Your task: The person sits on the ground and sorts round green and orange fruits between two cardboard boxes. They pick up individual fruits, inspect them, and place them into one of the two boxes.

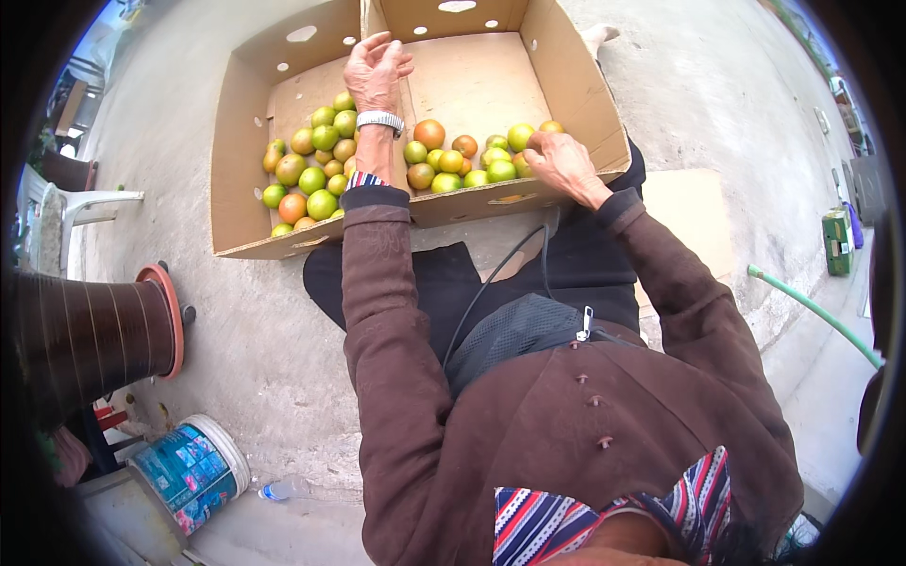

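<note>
In front of me lies a wide cardboard box (241, 163) with round holes in its walls and a divider down the middle. The left compartment holds a heap of green and orange round fruits, apparently citrus (312, 180). More such fruits (450, 161) lie along the near wall of the right compartment. My left hand (376, 69), with a metal-banded watch (380, 122) at the wrist, hovers above the divider, fingers loosely bent and no fruit visible in them. At the right compartment's near wall, my right hand (563, 164) has its fingertips against a green fruit (522, 165); its grip is hidden.
A brown glazed pot (99, 332) and a white plastic chair (92, 201) stand at left. Below them are a blue-printed bucket (191, 470) and a plastic bottle (283, 489). Flat cardboard (683, 212) and a green hose (814, 311) lie on the concrete at right.
</note>
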Action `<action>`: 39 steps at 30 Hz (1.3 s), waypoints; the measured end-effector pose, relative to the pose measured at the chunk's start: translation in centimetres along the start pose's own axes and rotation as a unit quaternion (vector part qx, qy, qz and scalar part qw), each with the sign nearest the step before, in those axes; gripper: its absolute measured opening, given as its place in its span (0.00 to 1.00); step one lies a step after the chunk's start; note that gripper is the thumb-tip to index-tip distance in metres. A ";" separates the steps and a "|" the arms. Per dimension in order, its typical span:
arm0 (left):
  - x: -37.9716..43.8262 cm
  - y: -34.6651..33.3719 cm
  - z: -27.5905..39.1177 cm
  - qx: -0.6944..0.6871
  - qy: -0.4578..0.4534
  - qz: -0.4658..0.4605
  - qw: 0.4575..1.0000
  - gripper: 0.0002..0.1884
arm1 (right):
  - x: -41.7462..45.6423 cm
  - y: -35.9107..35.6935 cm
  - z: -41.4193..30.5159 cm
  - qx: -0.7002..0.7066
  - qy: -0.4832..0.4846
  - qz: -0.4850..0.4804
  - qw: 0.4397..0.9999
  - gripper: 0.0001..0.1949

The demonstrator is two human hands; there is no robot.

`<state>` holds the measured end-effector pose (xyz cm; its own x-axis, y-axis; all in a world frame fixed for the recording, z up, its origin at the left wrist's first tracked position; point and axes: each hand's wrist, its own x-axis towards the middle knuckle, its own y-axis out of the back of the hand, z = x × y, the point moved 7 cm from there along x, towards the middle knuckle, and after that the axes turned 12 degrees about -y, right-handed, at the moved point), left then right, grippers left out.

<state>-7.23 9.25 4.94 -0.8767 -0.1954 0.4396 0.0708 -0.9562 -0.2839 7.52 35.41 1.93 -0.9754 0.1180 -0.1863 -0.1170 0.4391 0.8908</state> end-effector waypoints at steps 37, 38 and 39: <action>-3.6 -3.6 -4.4 -0.112 0.247 -0.173 0.947 0.29 | 7.9 2.4 -10.6 0.095 0.177 0.157 0.967 0.33; -3.7 -4.3 -3.7 -0.143 0.227 -0.192 0.944 0.29 | 8.0 2.8 -10.9 0.082 0.171 0.163 0.968 0.35; -3.8 -4.5 -3.4 -0.173 0.208 -0.209 0.940 0.30 | 7.9 2.9 -11.3 0.099 0.188 0.167 0.963 0.35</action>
<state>-5.85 15.08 1.61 -0.9091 0.3512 0.2241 -0.4162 -0.7888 -0.4522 -2.59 27.52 7.72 -0.9554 -0.0317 0.2937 0.2173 0.5985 0.7711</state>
